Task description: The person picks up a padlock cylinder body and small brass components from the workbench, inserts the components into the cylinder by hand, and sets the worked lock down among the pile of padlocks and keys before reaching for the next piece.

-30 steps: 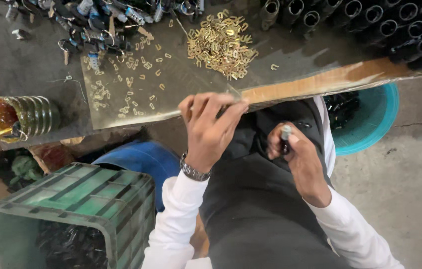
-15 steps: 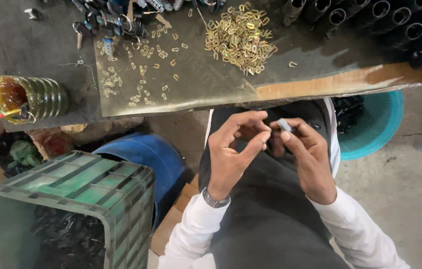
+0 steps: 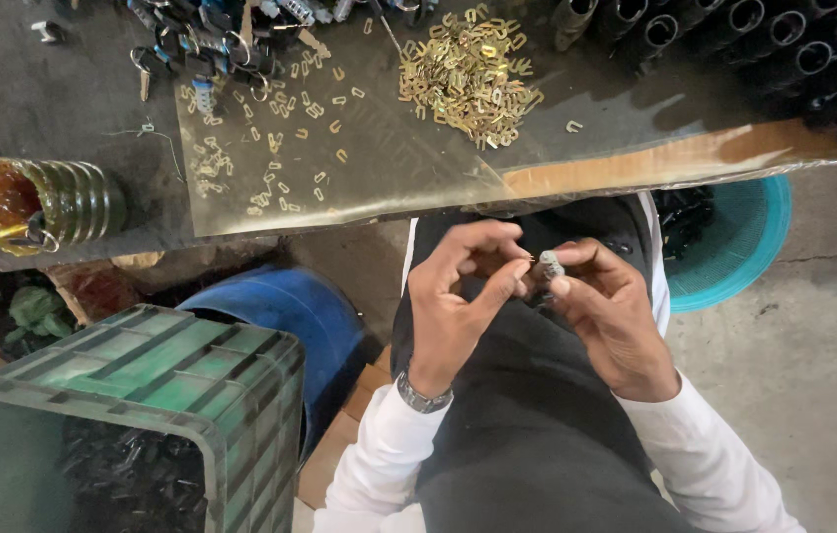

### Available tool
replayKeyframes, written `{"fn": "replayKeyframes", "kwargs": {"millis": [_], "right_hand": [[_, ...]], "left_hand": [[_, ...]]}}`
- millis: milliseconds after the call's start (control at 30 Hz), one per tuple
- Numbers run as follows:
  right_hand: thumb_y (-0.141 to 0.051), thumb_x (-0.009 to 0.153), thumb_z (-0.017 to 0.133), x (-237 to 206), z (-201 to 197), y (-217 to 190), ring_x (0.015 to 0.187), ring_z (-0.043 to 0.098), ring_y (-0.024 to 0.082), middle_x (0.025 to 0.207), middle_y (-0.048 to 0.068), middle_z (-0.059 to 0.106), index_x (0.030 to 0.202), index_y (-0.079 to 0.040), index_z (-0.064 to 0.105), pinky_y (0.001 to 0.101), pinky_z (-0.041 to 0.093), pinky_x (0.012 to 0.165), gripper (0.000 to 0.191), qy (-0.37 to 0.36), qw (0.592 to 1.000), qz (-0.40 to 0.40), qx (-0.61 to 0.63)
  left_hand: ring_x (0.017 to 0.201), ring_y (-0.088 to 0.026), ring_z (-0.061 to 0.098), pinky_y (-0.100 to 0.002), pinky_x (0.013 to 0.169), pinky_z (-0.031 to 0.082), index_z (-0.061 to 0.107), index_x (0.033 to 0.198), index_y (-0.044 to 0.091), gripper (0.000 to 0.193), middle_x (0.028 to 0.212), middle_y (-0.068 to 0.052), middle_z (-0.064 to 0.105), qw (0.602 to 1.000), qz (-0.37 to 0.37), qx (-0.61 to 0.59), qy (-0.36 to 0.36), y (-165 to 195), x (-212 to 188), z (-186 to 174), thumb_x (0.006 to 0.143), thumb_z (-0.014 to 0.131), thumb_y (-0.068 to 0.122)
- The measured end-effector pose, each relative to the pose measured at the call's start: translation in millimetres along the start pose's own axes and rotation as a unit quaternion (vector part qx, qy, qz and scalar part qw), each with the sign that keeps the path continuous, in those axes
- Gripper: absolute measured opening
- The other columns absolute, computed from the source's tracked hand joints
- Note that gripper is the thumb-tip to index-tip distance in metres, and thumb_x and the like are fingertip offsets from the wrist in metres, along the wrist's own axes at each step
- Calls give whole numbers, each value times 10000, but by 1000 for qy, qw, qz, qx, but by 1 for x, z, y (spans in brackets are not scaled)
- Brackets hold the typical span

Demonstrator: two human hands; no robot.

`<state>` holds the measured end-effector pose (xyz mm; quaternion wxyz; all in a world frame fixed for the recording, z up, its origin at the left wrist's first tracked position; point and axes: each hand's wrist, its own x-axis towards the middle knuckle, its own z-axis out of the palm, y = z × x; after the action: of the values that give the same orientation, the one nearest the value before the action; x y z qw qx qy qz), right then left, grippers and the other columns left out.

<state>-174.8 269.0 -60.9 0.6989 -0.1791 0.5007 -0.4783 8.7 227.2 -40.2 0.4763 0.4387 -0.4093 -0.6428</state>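
My left hand (image 3: 463,296) and my right hand (image 3: 606,311) meet over my lap, just below the worktable's front edge. My right hand grips a small dark cylindrical part (image 3: 550,265) with a grey tip between thumb and fingers. The fingertips of my left hand pinch something tiny and brass-coloured against that tip. A pile of small brass clips (image 3: 468,74) lies on the metal sheet (image 3: 389,168) of the table above my hands. More brass clips (image 3: 275,148) lie scattered to the left of the pile.
Dark tubes (image 3: 794,49) lie stacked at the table's back right. A jar of amber liquid (image 3: 28,197) stands at the left edge. A green crate (image 3: 142,375) of dark parts, a blue drum (image 3: 290,316) and a teal basket (image 3: 734,247) stand on the floor.
My left hand left the table's edge and came down to my right hand over my lap. The two hands now touch at the small part.
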Motion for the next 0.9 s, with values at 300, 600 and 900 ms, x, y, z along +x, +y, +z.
{"fn": "replayKeyframes", "kwargs": {"millis": [300, 600, 900], "right_hand": [[44, 921, 713, 4, -3, 10, 960, 673, 172, 1078, 62, 617, 1058, -47, 589, 329, 550, 860, 206, -29, 997, -27, 73], [74, 911, 729, 3, 4, 11, 956, 654, 154, 1057, 56, 597, 1040, -24, 601, 312, 549, 843, 206, -28, 995, -77, 52], [148, 858, 737, -1, 4, 11, 963, 645, 140, 1019, 74, 610, 989, 6, 620, 280, 560, 859, 226, 0, 986, -151, -71]], "left_hand": [[867, -118, 729, -246, 778, 601, 698, 1039, 15, 141, 1024, -76, 741, 976, 145, 160, 25, 11, -2, 6, 923, 758, -37], [895, -151, 738, -260, 795, 607, 695, 1039, 30, 154, 1040, -82, 727, 966, 173, 194, 10, 6, -1, 4, 922, 757, -48], [923, -160, 743, -247, 817, 605, 706, 1056, 39, 154, 1045, -70, 724, 964, 180, 196, -16, -1, -4, 0, 937, 777, -29]]}}
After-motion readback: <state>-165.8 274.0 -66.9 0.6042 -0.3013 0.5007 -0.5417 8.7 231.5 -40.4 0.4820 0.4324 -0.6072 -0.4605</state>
